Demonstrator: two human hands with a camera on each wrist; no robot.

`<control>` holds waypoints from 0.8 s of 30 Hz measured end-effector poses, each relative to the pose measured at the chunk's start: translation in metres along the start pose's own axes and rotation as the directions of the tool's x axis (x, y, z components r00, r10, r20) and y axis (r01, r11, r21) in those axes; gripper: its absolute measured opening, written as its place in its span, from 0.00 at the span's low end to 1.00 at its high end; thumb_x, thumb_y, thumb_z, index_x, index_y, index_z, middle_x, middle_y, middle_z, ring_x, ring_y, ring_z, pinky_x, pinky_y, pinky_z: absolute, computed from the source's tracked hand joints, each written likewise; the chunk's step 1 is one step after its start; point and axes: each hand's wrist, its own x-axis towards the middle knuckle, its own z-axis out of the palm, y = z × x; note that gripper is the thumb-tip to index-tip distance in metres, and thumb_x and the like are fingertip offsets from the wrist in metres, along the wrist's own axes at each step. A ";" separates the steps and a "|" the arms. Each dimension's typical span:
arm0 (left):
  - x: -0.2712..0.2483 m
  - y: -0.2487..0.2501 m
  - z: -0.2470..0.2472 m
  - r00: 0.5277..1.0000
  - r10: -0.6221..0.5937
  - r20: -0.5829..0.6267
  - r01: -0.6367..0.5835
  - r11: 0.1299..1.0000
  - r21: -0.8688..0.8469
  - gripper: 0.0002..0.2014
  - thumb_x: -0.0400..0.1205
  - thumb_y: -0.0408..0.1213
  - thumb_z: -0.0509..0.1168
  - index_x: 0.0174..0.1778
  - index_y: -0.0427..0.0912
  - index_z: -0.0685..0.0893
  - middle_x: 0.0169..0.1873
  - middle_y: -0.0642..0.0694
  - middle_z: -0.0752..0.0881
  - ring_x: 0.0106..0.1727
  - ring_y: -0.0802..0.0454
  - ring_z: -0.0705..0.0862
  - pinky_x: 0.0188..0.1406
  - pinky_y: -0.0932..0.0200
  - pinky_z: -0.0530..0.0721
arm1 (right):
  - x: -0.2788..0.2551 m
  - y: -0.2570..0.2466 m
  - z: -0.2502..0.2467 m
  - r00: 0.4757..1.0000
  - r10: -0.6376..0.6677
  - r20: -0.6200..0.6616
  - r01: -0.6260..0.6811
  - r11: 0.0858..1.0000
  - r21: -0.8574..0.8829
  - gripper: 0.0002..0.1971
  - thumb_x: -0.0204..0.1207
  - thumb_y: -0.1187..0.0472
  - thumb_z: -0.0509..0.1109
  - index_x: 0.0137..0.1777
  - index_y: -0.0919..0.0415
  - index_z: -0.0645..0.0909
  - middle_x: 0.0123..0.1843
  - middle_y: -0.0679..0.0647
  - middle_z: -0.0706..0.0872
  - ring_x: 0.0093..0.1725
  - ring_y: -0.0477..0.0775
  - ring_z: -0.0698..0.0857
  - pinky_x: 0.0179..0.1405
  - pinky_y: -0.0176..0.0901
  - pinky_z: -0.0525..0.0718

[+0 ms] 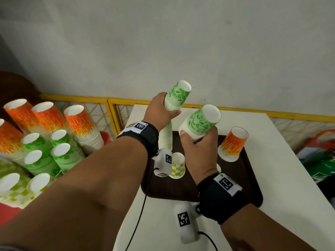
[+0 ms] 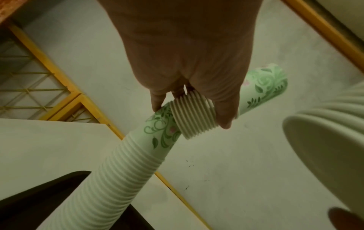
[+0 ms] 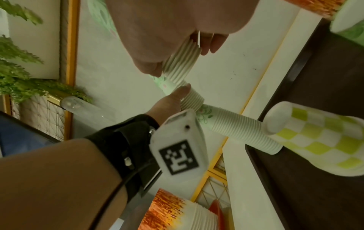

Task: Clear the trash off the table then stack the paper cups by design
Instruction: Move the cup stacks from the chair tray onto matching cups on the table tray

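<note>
A tall stack of green floral cups (image 1: 165, 136) rises upside down from the brown tray (image 1: 235, 178). My left hand (image 1: 166, 109) grips its top section (image 2: 195, 113), which leans right, with a floral band showing between it and the ribbed rims below (image 2: 118, 171). Just to the right, my right hand (image 1: 197, 136) holds a short stack of the same green floral cups (image 1: 201, 122) in the air, bottoms up. In the right wrist view my fingers (image 3: 204, 45) wrap that stack's rims (image 3: 181, 62). On the tray stand an orange cup (image 1: 233, 144) and a yellow-green checked cup (image 1: 178, 165).
The tray lies on a white table (image 1: 290, 160) against a yellow-framed rail (image 1: 90, 98). Left of the table stand several upside-down stacks: orange (image 1: 79, 122), green (image 1: 59, 153) and checked (image 1: 10, 189). Green and red items (image 1: 319, 160) sit right of the table.
</note>
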 end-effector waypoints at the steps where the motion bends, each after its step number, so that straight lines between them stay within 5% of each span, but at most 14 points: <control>1: 0.001 -0.001 0.001 1.000 -0.008 -0.012 0.008 1.000 -0.008 0.22 0.71 0.41 0.79 0.57 0.45 0.79 0.51 0.49 0.86 0.48 0.54 0.84 0.43 0.64 0.78 | 0.003 0.000 0.001 1.000 -0.001 0.003 0.001 1.000 0.008 0.25 0.67 0.55 0.80 0.61 0.52 0.74 0.58 0.50 0.84 0.56 0.45 0.86 0.57 0.39 0.84; 6: 0.004 -0.011 0.001 0.997 -0.073 -0.017 0.072 0.995 -0.073 0.24 0.73 0.42 0.78 0.63 0.44 0.78 0.51 0.51 0.85 0.48 0.56 0.83 0.41 0.67 0.77 | 0.013 -0.006 0.009 1.000 -0.026 0.010 0.026 1.000 -0.001 0.23 0.68 0.57 0.80 0.58 0.49 0.72 0.55 0.48 0.83 0.52 0.36 0.84 0.51 0.27 0.80; 11: -0.007 -0.033 0.007 0.987 -0.147 0.070 0.145 0.989 0.039 0.25 0.75 0.50 0.73 0.64 0.45 0.78 0.54 0.50 0.86 0.52 0.51 0.83 0.51 0.56 0.78 | 0.020 -0.018 0.022 0.997 -0.080 0.007 0.080 0.994 -0.074 0.24 0.68 0.53 0.80 0.61 0.54 0.74 0.58 0.50 0.82 0.56 0.46 0.84 0.57 0.40 0.84; 17: -0.006 -0.036 0.008 0.981 -0.178 0.072 0.173 0.983 0.065 0.25 0.75 0.48 0.73 0.67 0.46 0.78 0.54 0.51 0.86 0.52 0.52 0.83 0.49 0.59 0.75 | 0.059 -0.050 0.044 0.985 -0.160 0.061 0.168 0.974 -0.155 0.32 0.69 0.51 0.78 0.71 0.58 0.72 0.64 0.48 0.83 0.59 0.45 0.83 0.52 0.29 0.77; 24: -0.006 -0.034 0.003 0.977 -0.187 0.098 0.172 0.974 0.148 0.32 0.72 0.45 0.77 0.69 0.43 0.74 0.60 0.46 0.86 0.60 0.47 0.84 0.52 0.56 0.78 | 0.105 -0.073 0.070 0.955 -0.166 0.245 0.231 0.935 -0.269 0.31 0.71 0.48 0.74 0.71 0.59 0.69 0.64 0.52 0.84 0.61 0.56 0.85 0.57 0.46 0.83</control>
